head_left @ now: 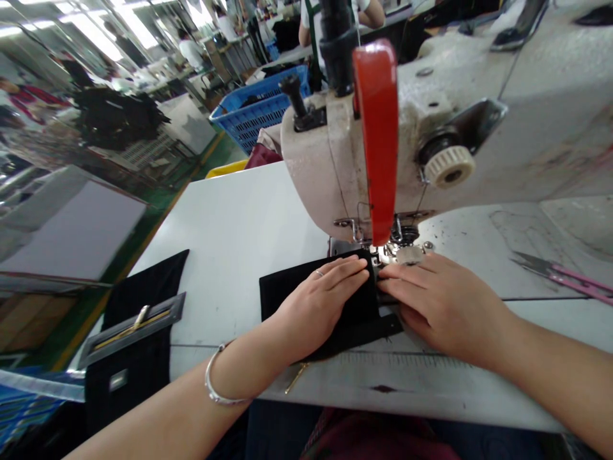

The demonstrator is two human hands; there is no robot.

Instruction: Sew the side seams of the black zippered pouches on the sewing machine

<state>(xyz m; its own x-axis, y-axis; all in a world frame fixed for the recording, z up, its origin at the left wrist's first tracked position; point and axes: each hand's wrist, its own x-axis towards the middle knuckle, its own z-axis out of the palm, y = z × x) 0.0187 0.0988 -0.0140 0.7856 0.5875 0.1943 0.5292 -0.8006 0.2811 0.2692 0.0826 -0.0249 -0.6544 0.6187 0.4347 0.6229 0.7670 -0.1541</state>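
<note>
A black fabric piece [282, 291] lies on the white sewing table, its upper right corner close to the presser foot [383, 255] of a sewing machine [316, 160]. My left hand [320, 306] rests flat on this fabric, fingers stretched towards the needle area. To the right of the foot, my right hand [445, 306] lies palm down with fingers extended, their tips beside the fabric's right edge. From under the fabric's near edge sticks a gold zipper pull [295, 378]. The needle itself is hidden behind the red part [378, 140] on the machine head.
Pink-handled thread snips [565, 275] lie at the right. Over the table's left edge hangs another black piece [143, 281] with a gold zipper. Behind the table stand a blue basket [258, 108] and a white-topped table [71, 223]. Several people sit farther back.
</note>
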